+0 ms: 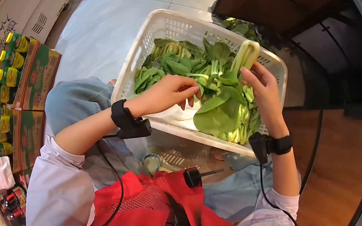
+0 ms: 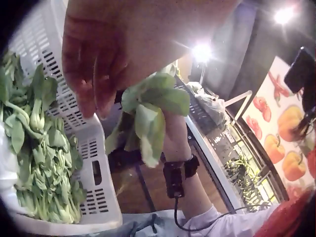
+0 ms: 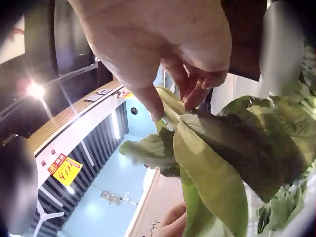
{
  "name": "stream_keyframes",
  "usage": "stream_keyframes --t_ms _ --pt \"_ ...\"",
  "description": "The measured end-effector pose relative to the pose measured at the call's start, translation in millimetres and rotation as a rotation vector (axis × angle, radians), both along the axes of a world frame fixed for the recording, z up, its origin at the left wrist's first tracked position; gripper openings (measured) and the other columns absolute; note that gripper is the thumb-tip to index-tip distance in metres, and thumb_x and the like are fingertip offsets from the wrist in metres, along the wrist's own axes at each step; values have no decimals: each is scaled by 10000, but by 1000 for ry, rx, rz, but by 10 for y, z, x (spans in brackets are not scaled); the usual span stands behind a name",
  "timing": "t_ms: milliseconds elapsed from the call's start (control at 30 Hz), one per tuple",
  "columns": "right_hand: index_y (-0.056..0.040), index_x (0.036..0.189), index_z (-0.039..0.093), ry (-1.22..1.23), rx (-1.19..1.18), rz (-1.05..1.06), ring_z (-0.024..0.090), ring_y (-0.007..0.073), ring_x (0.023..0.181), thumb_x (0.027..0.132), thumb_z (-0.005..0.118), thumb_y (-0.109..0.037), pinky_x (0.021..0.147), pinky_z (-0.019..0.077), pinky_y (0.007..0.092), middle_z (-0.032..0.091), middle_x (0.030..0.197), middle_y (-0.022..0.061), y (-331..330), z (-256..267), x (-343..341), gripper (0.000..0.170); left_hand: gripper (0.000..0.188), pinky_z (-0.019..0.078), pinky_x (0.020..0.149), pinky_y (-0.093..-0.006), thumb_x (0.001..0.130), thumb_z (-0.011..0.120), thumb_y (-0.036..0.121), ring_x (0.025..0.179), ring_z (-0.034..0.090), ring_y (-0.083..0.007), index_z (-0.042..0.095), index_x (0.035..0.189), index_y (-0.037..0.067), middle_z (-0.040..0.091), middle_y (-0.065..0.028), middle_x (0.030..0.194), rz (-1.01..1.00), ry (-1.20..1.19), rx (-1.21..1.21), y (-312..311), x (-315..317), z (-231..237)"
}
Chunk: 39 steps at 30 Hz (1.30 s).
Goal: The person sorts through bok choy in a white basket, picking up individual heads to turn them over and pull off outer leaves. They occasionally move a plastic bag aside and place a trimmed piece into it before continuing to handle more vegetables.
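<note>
My right hand [image 1: 266, 90] pinches a head of bok choy [image 1: 246, 57] between thumb and fingers near its pale stalks. The stalk end points up, and broad green leaves [image 3: 210, 170] hang below, as the right wrist view shows. My left hand [image 1: 165, 92] hovers over the crate, left of those leaves, its fingers loosely bent with nothing between them. Beneath both hands is a white slotted plastic crate [image 1: 203, 138] holding several more bok choy [image 2: 47, 182]. White plastic sheeting [image 1: 175, 116] lies in the crate's near part.
The crate stands before my bent legs in jeans [image 1: 75, 100]. More greens [image 1: 241, 27] lie beyond its far edge. Yellow-capped bottles [image 1: 7, 77] and cartons [image 1: 37, 84] line the left side. Dark cabinets [image 1: 343, 59] rise at right. Cables [image 1: 118, 188] run from both wrist cameras.
</note>
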State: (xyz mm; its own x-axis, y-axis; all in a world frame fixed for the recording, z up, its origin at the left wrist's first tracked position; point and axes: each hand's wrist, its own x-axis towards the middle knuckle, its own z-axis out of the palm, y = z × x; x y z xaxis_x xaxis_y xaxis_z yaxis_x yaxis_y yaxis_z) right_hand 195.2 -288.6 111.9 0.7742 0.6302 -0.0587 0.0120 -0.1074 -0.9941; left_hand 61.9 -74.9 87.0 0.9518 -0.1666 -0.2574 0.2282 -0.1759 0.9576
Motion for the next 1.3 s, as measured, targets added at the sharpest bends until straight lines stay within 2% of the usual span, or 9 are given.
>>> stream_keyframes --t_ms 267,400,433,567,700,900,1000,1100,1300 --pt "37 1175 571 134 8 -74 518 51 785 863 640 -242 707 412 206 621 972 11 -168 11 -297 424 327 408 549 -221 982 402 280 574 529 -67 565 846 30 551 -6 636 61 -9 -48 -104 -24 -17" --pt "23 1200 566 212 -24 1 516 47 780 876 626 -246 703 407 202 623 951 2 -102 -3 -326 425 327 461 842 -278 966 470 242 1011 554 -130 496 1215 33 572 -66 1112 197 -306 -110 -163 53 27" --pt "21 1125 593 186 -49 7 532 54 801 877 630 -212 714 414 208 625 913 3 -45 97 -380 342 454 406 967 -321 944 519 229 1179 462 -154 398 1342 45 480 -59 1292 137 -186 -285 -119 50 109" --pt "13 937 566 231 33 26 577 89 856 843 663 -116 762 441 229 649 902 53 81 92 -520 187 545 437 913 -284 879 637 250 1059 543 -118 422 1308 -8 542 -73 1224 122 32 -476 -122 43 196" --pt "42 970 603 -168 -117 20 634 132 850 816 671 -97 768 478 257 678 887 97 110 62 -575 218 498 464 864 -262 863 659 222 991 580 -111 478 1258 -20 608 -59 1115 157 13 -402 -170 36 259" --pt "57 1014 605 -52 -78 -59 648 156 847 804 672 -85 763 491 276 680 905 125 82 14 -614 263 460 496 773 -231 850 665 172 895 602 -89 496 1236 -12 620 -66 1084 237 -42 -346 -189 28 148" --pt "55 1028 599 -395 -226 -82 643 222 833 814 644 -53 747 492 302 652 924 137 77 31 -605 244 421 493 726 -257 837 672 167 854 603 -99 509 1179 -18 642 -101 995 270 -107 -159 -191 33 80" --pt "42 1031 596 -684 -330 -50 598 281 862 799 586 2 755 476 333 612 933 145 26 46 -539 236 382 475 676 -310 820 679 165 779 618 -175 508 1112 -12 628 -147 899 245 -177 250 -126 46 47" --pt "25 1004 600 -1003 -518 -99 552 312 925 764 511 21 811 444 367 595 930 151 -265 -15 -23 256 337 455 676 -378 817 664 162 789 553 -386 508 1070 4 582 -194 885 237 -454 538 9 66 -150"
